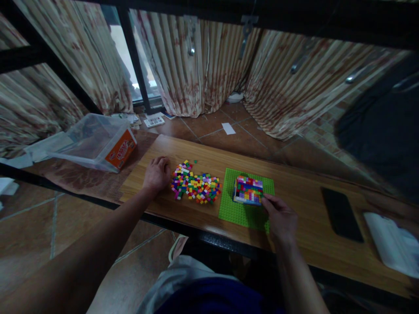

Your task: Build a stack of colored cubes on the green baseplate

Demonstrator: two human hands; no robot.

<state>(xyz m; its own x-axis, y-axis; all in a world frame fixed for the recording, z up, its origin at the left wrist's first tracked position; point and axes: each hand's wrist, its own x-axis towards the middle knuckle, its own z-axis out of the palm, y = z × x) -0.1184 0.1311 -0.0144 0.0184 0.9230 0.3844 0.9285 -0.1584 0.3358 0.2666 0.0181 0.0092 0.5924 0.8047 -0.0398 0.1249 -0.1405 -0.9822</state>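
Note:
A multicoloured block structure built of small toy bricks stands on a lime-green studded baseplate. At its right edge, the thumb and fingertips of my right hand are pinched together on what looks like a small green brick. Loose bricks in many colours lie in a spread-out pile left of the baseplate. My left hand rests on the table just left of that pile, its fingers curled in and nothing visible in them.
The wooden table also bears a dark phone and a white packet at the right. Past its left end stands a clear plastic bin with an orange label. Papers and a booklet lie beyond, near long curtains.

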